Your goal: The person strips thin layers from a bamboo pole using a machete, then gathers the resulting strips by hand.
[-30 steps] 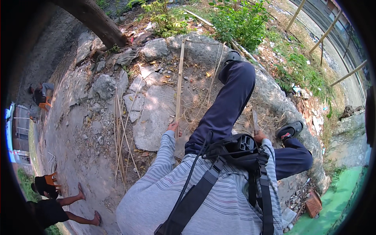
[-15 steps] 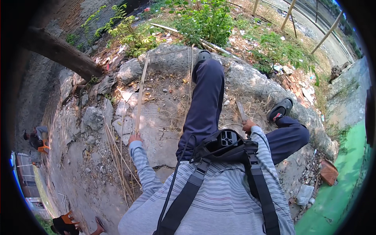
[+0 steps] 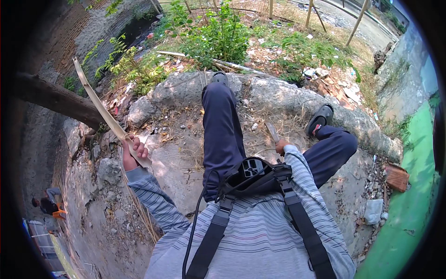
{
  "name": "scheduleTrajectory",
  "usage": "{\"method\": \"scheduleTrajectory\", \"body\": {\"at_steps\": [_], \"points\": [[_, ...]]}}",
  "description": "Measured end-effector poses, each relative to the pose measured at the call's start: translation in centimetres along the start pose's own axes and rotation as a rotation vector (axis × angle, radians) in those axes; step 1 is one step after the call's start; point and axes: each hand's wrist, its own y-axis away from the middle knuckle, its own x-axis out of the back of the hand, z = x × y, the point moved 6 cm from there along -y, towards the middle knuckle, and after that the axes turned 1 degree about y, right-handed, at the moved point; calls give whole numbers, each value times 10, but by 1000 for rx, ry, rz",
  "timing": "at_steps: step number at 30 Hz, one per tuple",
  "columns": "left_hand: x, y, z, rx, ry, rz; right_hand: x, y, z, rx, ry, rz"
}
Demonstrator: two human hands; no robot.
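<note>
My left hand (image 3: 134,152) is closed round the lower end of a pale split bamboo strip (image 3: 99,103). The strip is raised and slants up to the far left, in front of the tree trunk, with a slight bend along it. Low by my right thigh, my right hand (image 3: 281,146) grips a knife (image 3: 272,132), its broad blade pointing away from me. The handle is mostly hidden in my fingers. Several thin bamboo strips (image 3: 144,215) lie on the ground beside my left forearm.
A rough stone edge (image 3: 297,97) curves round my feet, with shrubs (image 3: 223,39) beyond it. A dark tree trunk (image 3: 60,100) leans in at the left. A broken brick (image 3: 397,177) lies by the green wall (image 3: 399,232). Another person (image 3: 48,203) sits far left.
My left hand has come up off the ground and swung a bamboo strip upward to the left. The right hand still holds the knife low. The view has shifted somewhat.
</note>
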Motion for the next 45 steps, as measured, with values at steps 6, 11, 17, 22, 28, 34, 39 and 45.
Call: {"method": "scheduleTrajectory", "body": {"at_steps": [6,11,17,22,28,34,39,45], "points": [[-153,-57,-18,144,327,-383,6,9,-19,8,92,142],[-261,-72,-101,477,525,-514,24,21,-4,-80,126,168],[-315,-44,-196,820,678,-495,49,79,-48,-54,17,207],[-350,-13,-279,1111,736,-471,32,43,4,-42,39,260],[-334,-15,-321,1188,692,-347,28,39,5,-100,-48,107],[-279,-34,-314,1130,631,-320,74,99,-39,-58,-155,385],[-251,-32,-307,1079,670,-486,114,86,-31,133,-522,213],[-221,-22,-313,1014,546,-304,237,87,-128,273,-1045,82]]}}
